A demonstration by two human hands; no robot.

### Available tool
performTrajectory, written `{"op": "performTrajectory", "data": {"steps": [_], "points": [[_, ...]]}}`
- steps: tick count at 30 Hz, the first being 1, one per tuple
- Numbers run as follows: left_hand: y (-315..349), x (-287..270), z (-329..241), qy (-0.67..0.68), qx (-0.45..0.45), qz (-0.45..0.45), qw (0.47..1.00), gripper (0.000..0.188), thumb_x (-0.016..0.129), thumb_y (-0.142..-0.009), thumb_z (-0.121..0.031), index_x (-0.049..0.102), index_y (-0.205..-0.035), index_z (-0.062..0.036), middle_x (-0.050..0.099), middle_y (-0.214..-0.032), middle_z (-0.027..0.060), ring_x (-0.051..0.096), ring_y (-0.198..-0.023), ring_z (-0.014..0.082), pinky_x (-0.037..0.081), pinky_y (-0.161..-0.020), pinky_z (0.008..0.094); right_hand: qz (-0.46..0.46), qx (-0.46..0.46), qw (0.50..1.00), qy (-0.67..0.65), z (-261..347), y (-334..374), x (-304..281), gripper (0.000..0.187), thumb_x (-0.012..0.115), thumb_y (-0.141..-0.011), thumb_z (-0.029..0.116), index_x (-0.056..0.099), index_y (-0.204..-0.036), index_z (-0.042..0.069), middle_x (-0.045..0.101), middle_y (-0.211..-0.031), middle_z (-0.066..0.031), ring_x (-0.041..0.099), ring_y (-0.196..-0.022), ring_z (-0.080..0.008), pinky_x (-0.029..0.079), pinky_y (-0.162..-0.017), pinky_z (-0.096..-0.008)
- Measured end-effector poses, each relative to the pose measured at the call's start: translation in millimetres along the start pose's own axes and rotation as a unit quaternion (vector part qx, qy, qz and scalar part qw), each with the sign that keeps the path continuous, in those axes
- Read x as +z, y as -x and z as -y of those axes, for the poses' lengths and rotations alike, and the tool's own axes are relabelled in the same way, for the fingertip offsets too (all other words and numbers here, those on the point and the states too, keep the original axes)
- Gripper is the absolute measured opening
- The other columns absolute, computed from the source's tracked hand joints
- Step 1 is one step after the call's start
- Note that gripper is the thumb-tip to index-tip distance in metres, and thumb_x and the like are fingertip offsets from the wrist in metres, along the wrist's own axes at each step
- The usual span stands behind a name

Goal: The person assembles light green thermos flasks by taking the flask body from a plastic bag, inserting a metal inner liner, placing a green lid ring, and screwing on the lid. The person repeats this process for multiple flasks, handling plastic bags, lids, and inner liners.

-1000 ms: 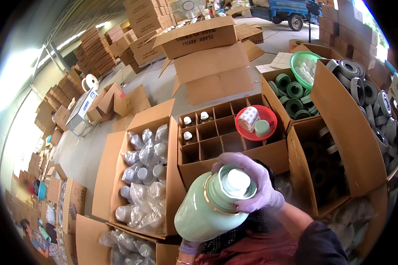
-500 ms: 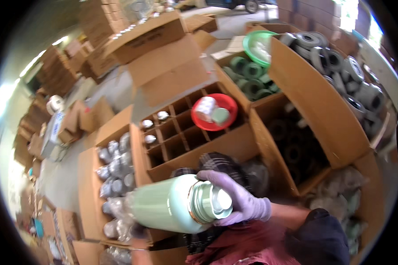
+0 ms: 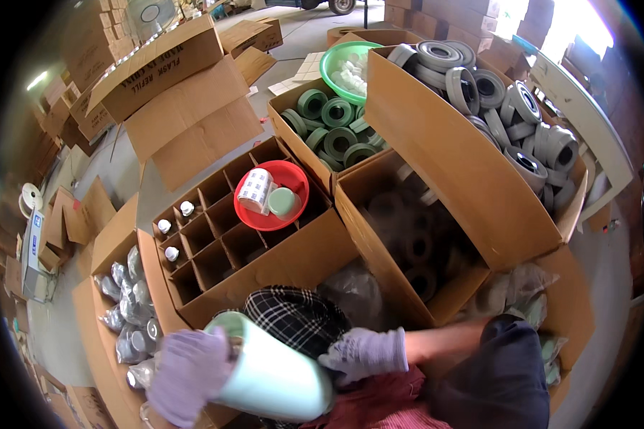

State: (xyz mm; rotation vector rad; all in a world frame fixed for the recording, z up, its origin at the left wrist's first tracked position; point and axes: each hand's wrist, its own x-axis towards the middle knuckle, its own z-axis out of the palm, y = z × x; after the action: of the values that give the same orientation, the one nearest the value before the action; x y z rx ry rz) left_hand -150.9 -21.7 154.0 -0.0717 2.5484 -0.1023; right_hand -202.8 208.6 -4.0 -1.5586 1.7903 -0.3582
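Note:
A pale green flask (image 3: pixel 275 379) lies on its side across my lap, low in the view. My left hand (image 3: pixel 187 373), in a purple glove, is closed around its left end. My right hand (image 3: pixel 365 352), also gloved, presses its fingers on the flask's right end. A plaid cloth (image 3: pixel 293 318) lies just behind the flask. Beyond it stands a divided carton (image 3: pixel 215 250) with a few white-capped flasks (image 3: pixel 166 227) in its far-left cells. A red bowl (image 3: pixel 293 179) sits on that carton, holding a roll of labels (image 3: pixel 254 189) and a pale green cap (image 3: pixel 285 202).
A carton of bagged silver liners (image 3: pixel 125 311) stands at my left. Ahead are a carton of green rings (image 3: pixel 333 129), a green basin (image 3: pixel 340 57), a carton of grey rings (image 3: pixel 494 93) and a carton of dark parts (image 3: pixel 411 243). Flattened cartons (image 3: pixel 193 121) lie on the floor.
The flask has swung from upright to lying on its side. My left hand has taken its left end, and my right hand has shifted to the right end.

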Motion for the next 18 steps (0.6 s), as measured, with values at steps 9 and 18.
{"op": "performTrajectory", "data": {"steps": [9,18], "points": [[-21,92,-7,0.082,0.106,-0.122,0.983,0.042,0.057,-0.090,-0.048,0.069,-0.096,-0.0083,0.066,-0.065,0.0085,0.064,-0.051,0.0230,0.047,-0.047,0.0389,-0.429,0.338,0.819,0.178,-347,-33,-218,0.039,0.063,-0.083,0.037,0.069,-0.108,0.008,0.067,-0.108,-0.0189,0.062,-0.109,-0.0341,0.048,-0.096,-0.0441],[-31,87,2,0.131,0.020,-0.041,0.990,0.060,0.060,-0.084,-0.060,0.067,-0.110,-0.0065,0.065,-0.071,0.0072,0.064,-0.058,0.0233,0.047,-0.051,0.0429,-0.130,0.610,0.735,0.267,-508,-67,-193,0.043,0.053,-0.097,0.017,0.047,-0.139,0.013,0.048,-0.134,-0.0155,0.067,-0.107,-0.0323,0.059,-0.076,-0.0441]]}}
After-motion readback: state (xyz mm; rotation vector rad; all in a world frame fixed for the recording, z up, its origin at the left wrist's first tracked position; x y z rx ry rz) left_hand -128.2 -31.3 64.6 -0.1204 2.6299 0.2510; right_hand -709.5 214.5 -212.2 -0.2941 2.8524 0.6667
